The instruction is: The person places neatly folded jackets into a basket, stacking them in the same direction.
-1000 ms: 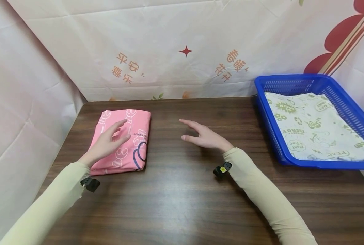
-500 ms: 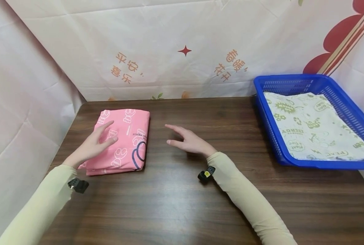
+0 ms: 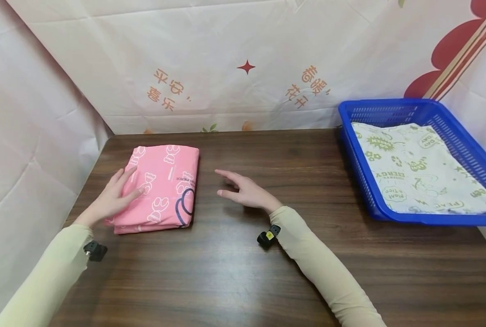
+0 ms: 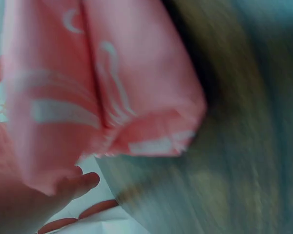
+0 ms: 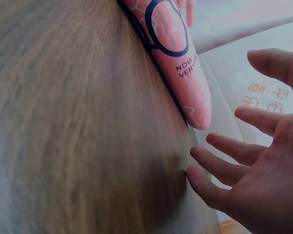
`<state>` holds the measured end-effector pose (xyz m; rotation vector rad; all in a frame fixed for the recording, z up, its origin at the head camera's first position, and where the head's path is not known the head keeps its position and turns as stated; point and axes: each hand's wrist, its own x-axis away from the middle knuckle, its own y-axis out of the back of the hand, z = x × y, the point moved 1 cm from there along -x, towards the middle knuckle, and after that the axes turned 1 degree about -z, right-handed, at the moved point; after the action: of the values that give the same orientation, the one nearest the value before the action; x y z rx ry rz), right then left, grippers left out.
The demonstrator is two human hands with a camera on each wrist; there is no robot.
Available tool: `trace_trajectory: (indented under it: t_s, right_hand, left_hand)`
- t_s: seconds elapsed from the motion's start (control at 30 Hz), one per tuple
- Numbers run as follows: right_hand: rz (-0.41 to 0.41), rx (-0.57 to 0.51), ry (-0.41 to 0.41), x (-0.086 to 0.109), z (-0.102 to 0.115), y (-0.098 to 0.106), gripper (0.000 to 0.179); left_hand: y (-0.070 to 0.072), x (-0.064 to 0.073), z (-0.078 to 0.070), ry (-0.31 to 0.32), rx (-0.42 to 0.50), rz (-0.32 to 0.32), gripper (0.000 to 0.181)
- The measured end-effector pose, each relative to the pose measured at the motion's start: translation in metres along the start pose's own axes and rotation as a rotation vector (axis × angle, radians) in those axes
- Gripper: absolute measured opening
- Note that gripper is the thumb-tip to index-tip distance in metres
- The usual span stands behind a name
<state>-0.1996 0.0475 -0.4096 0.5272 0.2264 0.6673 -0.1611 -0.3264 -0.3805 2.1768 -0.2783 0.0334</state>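
On the left of the table lies a folded pink cloth with white bear outlines and a dark blue line print. My left hand is at its left edge, fingers extended over the cloth; whether they touch it I cannot tell. In the left wrist view the cloth's folded layers stand between the camera and part of the hand. My right hand hovers to the right of the cloth, fingers spread and apart from it. The right wrist view has this hand facing the cloth's printed side with nothing held.
A blue plastic basket stands at the right of the table. Inside it lies a white cloth with green prints. A pale printed curtain hangs behind the table and along its sides.
My left hand has moved left and slightly down, from above the pink cloth to its left edge. The right hand has come left, closer to the cloth. The cloth and basket have stayed put.
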Motion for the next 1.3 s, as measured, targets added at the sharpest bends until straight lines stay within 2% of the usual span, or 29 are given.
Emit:
trace_trajectory:
  t_s: [0.23,0.43,0.53,0.73,0.93,1.07,1.3]
  right_hand:
    - [0.012,0.019,-0.012,0.0,-0.002,-0.007,0.062]
    - [0.035,0.091,-0.008,0.0,-0.002,-0.01,0.062]
    - [0.035,0.116,-0.006,0.0,-0.002,-0.011,0.061]
    - [0.037,0.148,0.0,0.0,-0.001,-0.012,0.06]
    - [0.042,0.177,-0.015,-0.003,0.0,-0.013,0.06]
    - [0.038,0.195,-0.004,-0.006,0.002,-0.016,0.06]
    - [0.022,0.172,-0.003,-0.015,0.01,-0.023,0.057]
  left_hand:
    - [-0.004,0.003,0.022,0.04,-0.035,0.033,0.079]
    - [-0.005,0.005,0.029,0.091,-0.011,0.08,0.081]
    - [-0.004,0.004,0.029,0.111,-0.01,0.089,0.082]
    - [0.001,0.003,0.027,0.089,-0.017,0.077,0.081]
    - [0.002,0.001,0.024,0.125,-0.012,0.076,0.085]
    - [0.0,-0.002,0.02,0.128,0.017,0.076,0.087]
    - [-0.013,-0.004,0.007,0.076,0.055,0.055,0.083]
